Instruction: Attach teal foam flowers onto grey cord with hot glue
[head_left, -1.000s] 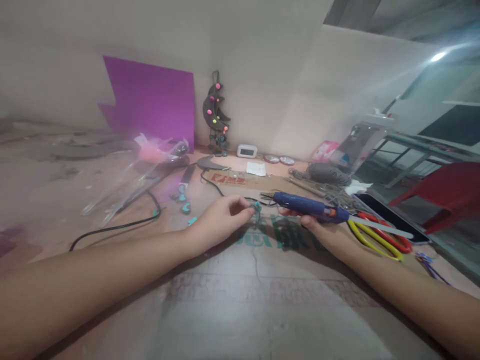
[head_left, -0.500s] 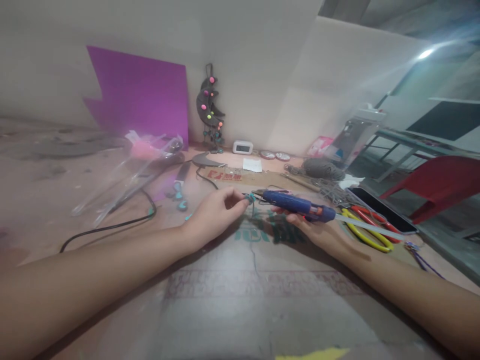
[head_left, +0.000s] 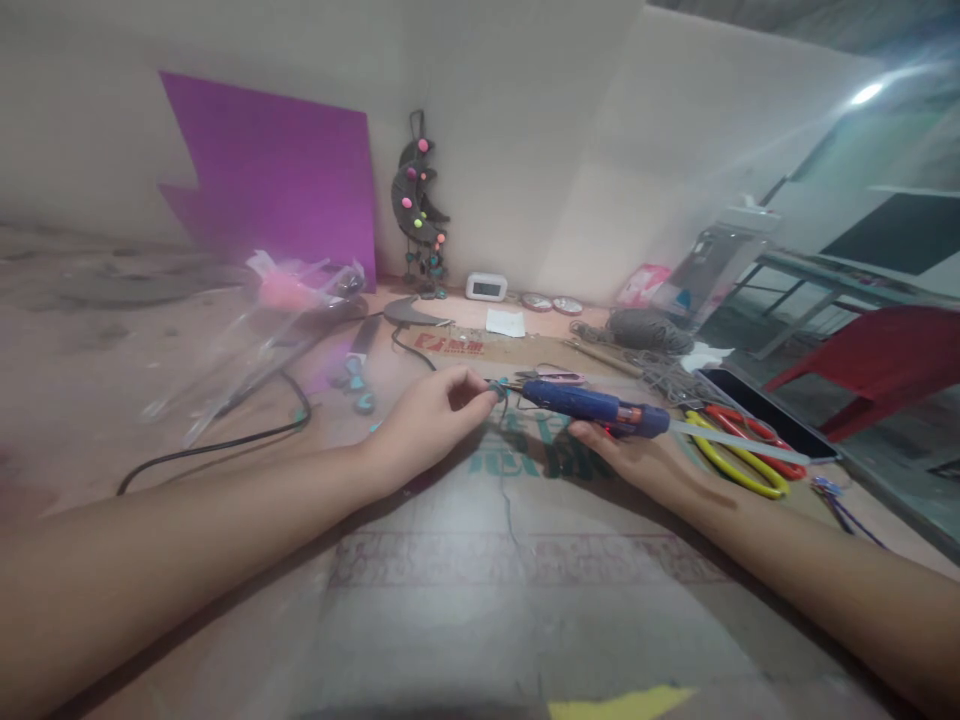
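My right hand (head_left: 619,445) is wrapped round a blue hot glue gun (head_left: 574,402), with a long clear glue stick (head_left: 739,440) sticking out of its back. The gun's nozzle points left and meets, or nearly meets, a small teal piece (head_left: 501,386). That piece is pinched between the thumb and fingers of my left hand (head_left: 442,415); its exact kind is too small to tell. A thin dark thread (head_left: 508,505) hangs down from it onto the cardboard. Several teal pieces (head_left: 360,388) lie left of my left hand.
Yellow-handled (head_left: 735,460) and red-handled tools (head_left: 757,435) lie at the right beside a phone (head_left: 757,405). Grey yarn (head_left: 649,332), a small white clock (head_left: 486,287) and a grey crescent (head_left: 414,312) sit farther back. A black cord (head_left: 217,462) runs along the left.
The glue gun's nozzle has come slightly closer to the teal piece in my left hand. My right fingers have shifted on the gun, and the whole view has tipped a little.
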